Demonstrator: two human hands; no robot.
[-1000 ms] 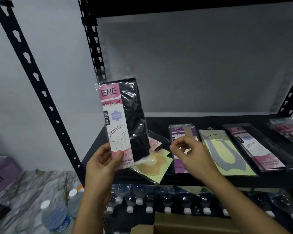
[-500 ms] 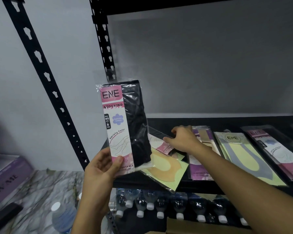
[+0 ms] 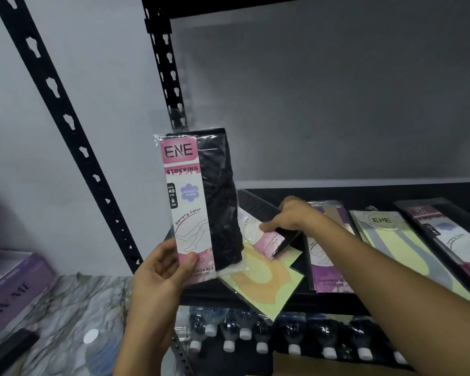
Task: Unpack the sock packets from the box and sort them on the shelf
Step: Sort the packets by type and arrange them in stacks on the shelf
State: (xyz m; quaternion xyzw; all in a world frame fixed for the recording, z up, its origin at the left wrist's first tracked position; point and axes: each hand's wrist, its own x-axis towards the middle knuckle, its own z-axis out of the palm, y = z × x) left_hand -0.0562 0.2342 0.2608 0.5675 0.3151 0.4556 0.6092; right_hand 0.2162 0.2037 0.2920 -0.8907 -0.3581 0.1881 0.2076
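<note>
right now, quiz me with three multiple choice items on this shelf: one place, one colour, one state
1. Where are the white-capped bottles?
A) on top of the packets
B) under the shelf
C) on the top board

2. What colour is the label on the upright packet in the left hand?
A) pink
B) green
C) blue

3. What is the right hand doing?
A) hanging empty
B) gripping a pink-labelled packet on the shelf
C) holding a bottle

Key: 1 B, the caps line up below the shelf edge; 2 A, pink ENE band; 3 B, thumb and fingers wrap it.
</note>
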